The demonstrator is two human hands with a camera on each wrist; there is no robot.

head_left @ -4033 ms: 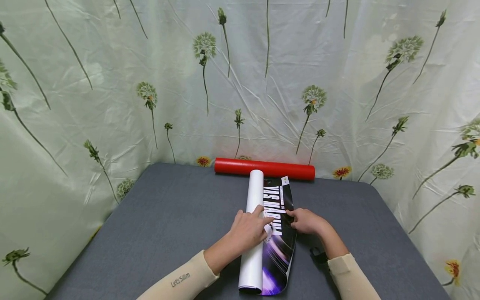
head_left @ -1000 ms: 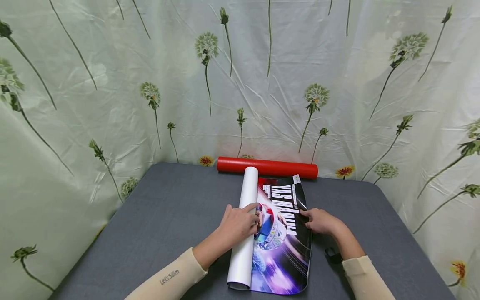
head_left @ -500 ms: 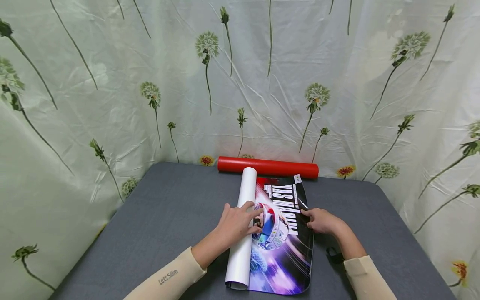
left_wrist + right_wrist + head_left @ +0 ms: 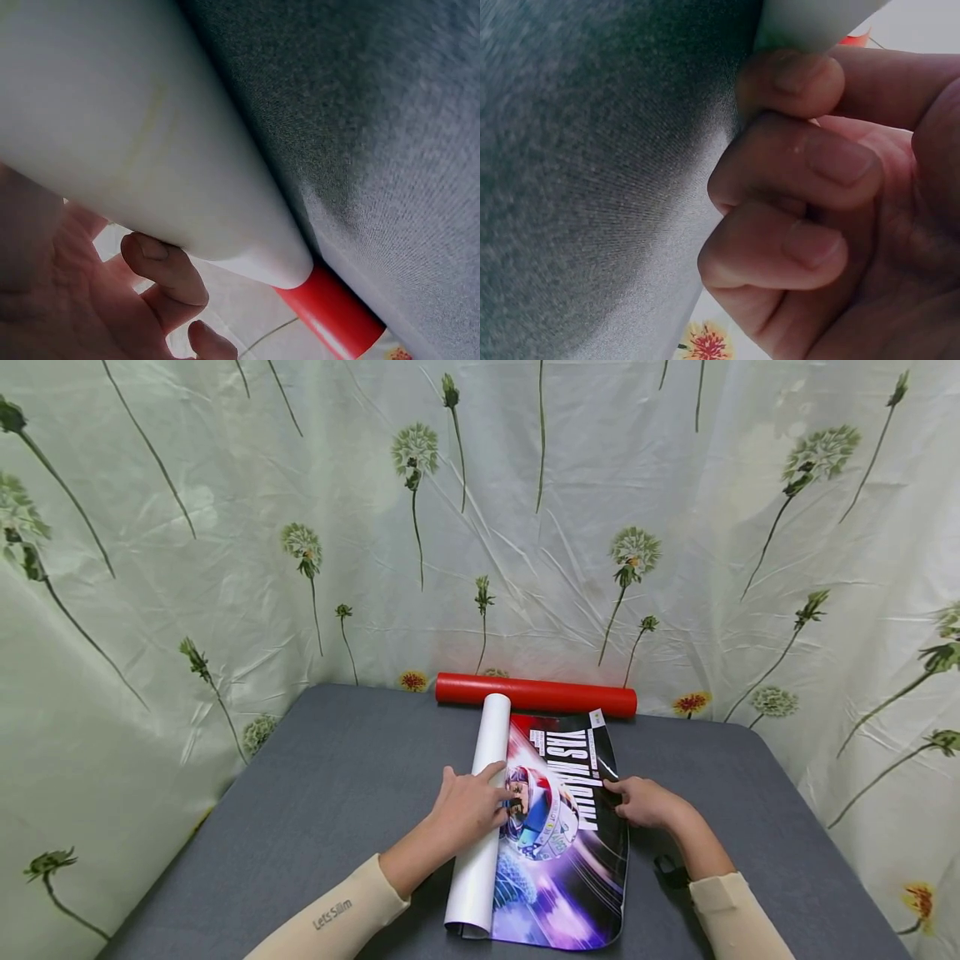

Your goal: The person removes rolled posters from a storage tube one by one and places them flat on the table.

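Note:
A glossy poster lies partly unrolled, showing a helmeted figure, white lettering and purple streaks. Its left part is still a white roll. My left hand lies over the roll's middle, fingers extended past it onto the printed side. In the left wrist view, loosely bent fingers show beside the white roll. My right hand pinches the poster's right edge between thumb and index finger. The right wrist view shows its other fingers curled in, with the poster's pale underside above.
A red tube lies across the back of the dark grey table, just beyond the poster's far end. Behind it hangs a pale curtain printed with dandelions. A black strap shows by the right wrist.
The roll has moved left under my left hand, so more of the printed picture shows. My right hand, pinching the edge, has shifted right over four seconds and barely moved in the last second.

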